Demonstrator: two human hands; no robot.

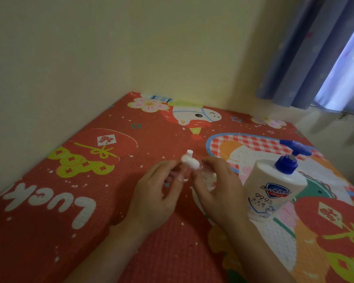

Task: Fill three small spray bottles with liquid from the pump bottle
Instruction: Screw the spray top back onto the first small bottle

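Both forearms come in from the bottom edge and meet mid-frame over the red patterned mat [168, 252] covering the surface. Left hand [155, 197] and right hand [219, 193] are close together, fingers curled around small clear spray bottles. The left hand pinches one clear spray bottle [184, 174] by its body; its white spray head [189, 161] sticks up above the fingers, tilted to the left. The right hand cups a second clear bottle [209, 180], seen through the gap between thumb and fingers; blur hides whether it has a cap. The two bottles sit just beside each other, possibly touching, cannot tell. A third small bottle cannot be made out among the fingers.

Just right of the right hand stands the pump bottle [274, 188], white body with a blue shield logo and "99.9" on the label, upright on the mat. Its blue pump head [292, 154] points its nozzle left, toward the hands. The right wrist sits near the pump bottle's base without clear contact.

Mat print: "LUCK" lettering at left, yellow-green coins, a cartoon horse and pink flower at the far end, checkered patch behind the pump.

Beyond the mat, a plain cream wall [110, 58] forms a corner. Blue curtain [315, 58] hangs upper right with pale daylight at its edge.
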